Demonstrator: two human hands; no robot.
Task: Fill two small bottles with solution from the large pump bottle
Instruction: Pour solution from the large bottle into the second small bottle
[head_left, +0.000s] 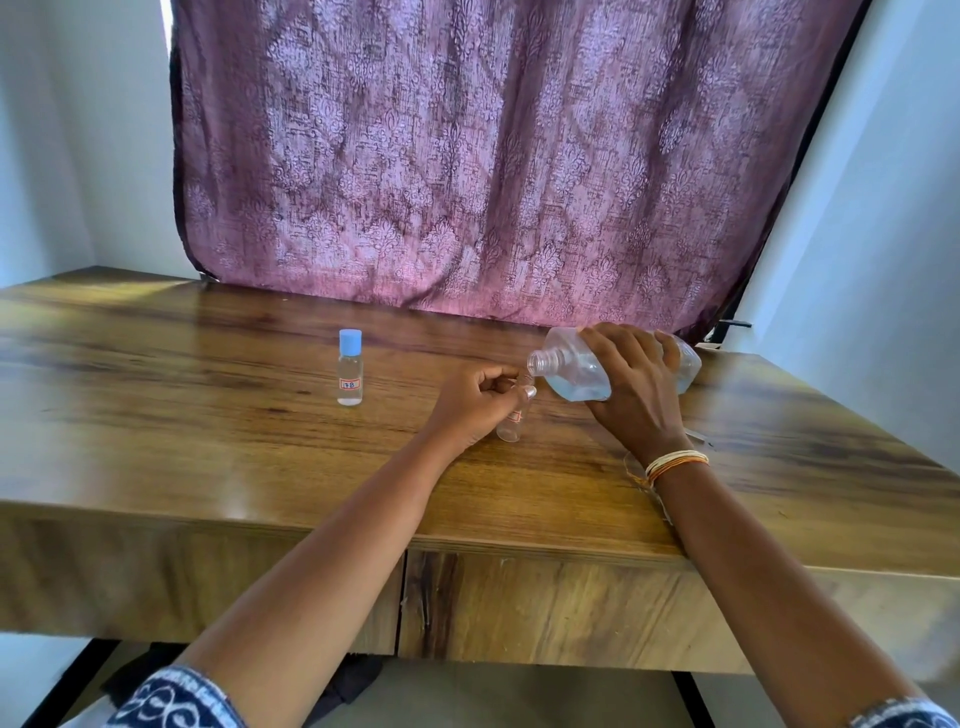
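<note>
My right hand grips the large clear bottle, tipped on its side with its pump off and its open threaded neck pointing left. Pale blue solution pools in its lower side. My left hand is closed around a small clear uncapped bottle with a red-edged label, held tilted on the table, its mouth just below the large bottle's neck. A second small bottle, with a blue cap and a label reading 17B, stands upright to the left and holds clear liquid.
The wooden table has a front edge with drawer fronts below. A purple patterned curtain hangs behind the table. White walls rise at both sides. A thin object lies beside my right wrist.
</note>
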